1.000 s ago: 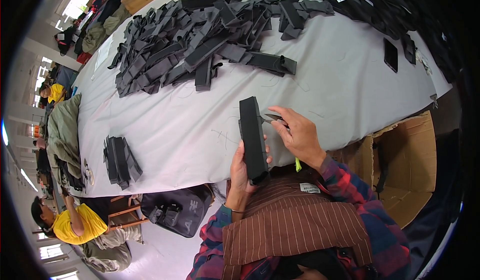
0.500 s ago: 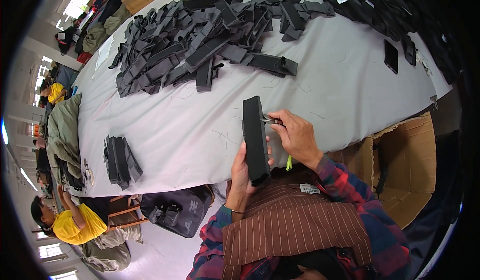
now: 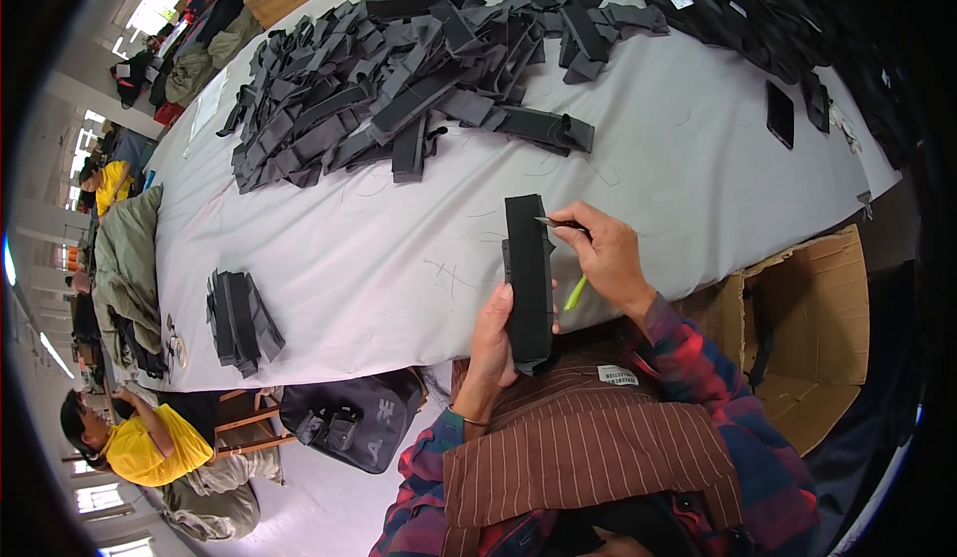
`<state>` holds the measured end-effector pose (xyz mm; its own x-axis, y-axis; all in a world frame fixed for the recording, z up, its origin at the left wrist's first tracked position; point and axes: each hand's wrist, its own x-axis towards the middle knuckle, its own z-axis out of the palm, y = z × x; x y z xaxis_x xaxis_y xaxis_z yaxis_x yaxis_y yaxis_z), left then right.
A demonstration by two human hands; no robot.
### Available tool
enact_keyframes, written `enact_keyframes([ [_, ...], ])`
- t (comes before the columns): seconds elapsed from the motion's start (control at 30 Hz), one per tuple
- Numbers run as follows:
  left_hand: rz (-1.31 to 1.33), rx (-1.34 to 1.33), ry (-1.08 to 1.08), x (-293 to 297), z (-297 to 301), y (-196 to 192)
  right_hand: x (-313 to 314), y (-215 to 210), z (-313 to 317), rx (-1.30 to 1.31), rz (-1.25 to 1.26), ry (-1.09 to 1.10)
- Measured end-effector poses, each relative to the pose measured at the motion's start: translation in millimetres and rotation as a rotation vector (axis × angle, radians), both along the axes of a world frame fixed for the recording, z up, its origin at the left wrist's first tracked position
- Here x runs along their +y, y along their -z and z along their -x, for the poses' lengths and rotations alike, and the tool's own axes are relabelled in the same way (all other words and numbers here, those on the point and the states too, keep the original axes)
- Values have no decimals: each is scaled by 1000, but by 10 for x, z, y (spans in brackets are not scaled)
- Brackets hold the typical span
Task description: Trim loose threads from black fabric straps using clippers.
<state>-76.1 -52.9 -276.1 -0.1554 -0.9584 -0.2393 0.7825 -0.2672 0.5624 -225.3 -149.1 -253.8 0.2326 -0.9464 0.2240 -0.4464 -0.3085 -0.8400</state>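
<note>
My left hand (image 3: 490, 330) is closed round the lower part of a long black fabric strip (image 3: 528, 278), which stands nearly upright over the table's near edge. Several layers show along the strip's left side. In my right hand (image 3: 613, 258) is a small pair of thread snips (image 3: 556, 223), its metal tips at the strip's upper right edge. Whether the tips touch the cloth I cannot tell. A yellow-green ribbon (image 3: 575, 293) dangles below this hand. Farther off on the table lies a big heap of similar dark strips (image 3: 399, 79). A small stack of strips (image 3: 242, 323) lies at the left.
White cloth covers the table (image 3: 399, 258), with loose threads on it. At the right are a phone (image 3: 780, 114) and black garments (image 3: 738, 9). An open cardboard box (image 3: 807, 328) stands beside me. Below the table's edge sits a dark bag (image 3: 354, 417). People in yellow shirts (image 3: 159, 447) are at the left.
The strip and my left hand have shifted a little to the right. My right hand has moved slightly up and right, bringing the snips nearer the strip's top end.
</note>
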Motion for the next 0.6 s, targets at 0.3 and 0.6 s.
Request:
enact_keyframes([
  [0.3,5,-79,12,-45,-36,-13,-20,-142,-45,114,133,-196],
  [0.6,-38,-224,113,-12,-169,21,-72,-157,-6,205,156,-257],
])
